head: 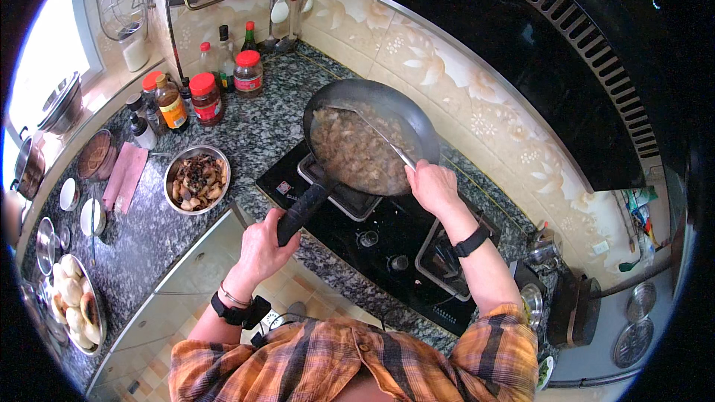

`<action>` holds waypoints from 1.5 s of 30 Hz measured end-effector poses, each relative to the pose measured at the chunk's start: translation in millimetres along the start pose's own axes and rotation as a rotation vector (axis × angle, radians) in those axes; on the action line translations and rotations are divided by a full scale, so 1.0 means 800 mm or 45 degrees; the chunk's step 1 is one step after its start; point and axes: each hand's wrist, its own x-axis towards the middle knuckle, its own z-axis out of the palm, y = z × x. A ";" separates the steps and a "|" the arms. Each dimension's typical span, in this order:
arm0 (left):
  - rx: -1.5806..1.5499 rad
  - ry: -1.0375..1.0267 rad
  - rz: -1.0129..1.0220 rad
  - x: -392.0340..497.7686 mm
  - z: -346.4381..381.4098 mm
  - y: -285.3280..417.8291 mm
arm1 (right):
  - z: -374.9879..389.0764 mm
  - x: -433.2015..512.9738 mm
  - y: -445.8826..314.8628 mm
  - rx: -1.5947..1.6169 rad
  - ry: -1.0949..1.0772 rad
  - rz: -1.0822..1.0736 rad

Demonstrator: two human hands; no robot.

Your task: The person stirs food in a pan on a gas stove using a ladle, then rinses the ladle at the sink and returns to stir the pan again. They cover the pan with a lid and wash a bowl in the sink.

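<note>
A dark wok [425, 139] sits over the left burner of the black gas hob [357, 259], full of browned meat pieces [357, 151]. My left hand [262, 248] is wrapped around the wok's black handle [304, 212]. In my right hand [433, 187] is the handle of a metal spatula [385, 138], whose blade lies among the meat at the wok's far left. Part of that blade is hidden by the food. To the left of the wok stands a steel bowl [196, 211] of chopped pieces topped with dark bits.
Sauce bottles [172, 106] and red-lidded jars [206, 109] stand in the back left corner. A pink cloth [125, 176] and a plate of pale buns or peeled vegetables [72, 301] lie on the granite counter [139, 257]. The range hood [503, 67] overhangs the right side.
</note>
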 end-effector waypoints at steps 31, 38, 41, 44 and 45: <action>0.007 0.019 0.050 0.000 0.003 -0.005 | -0.050 -0.040 0.003 -0.226 0.287 -0.181; 0.002 0.004 0.026 0.000 0.001 -0.002 | -0.019 -0.007 -0.009 -0.150 0.275 -0.073; -0.005 -0.012 -0.006 0.000 0.001 0.000 | -0.022 -0.010 -0.005 -0.151 0.291 -0.003; 0.001 -0.010 -0.013 -0.001 0.000 -0.001 | -0.025 -0.011 0.001 -0.180 0.316 0.052; 0.009 -0.015 -0.003 0.000 0.000 0.000 | -0.024 -0.008 0.003 -0.174 0.326 0.058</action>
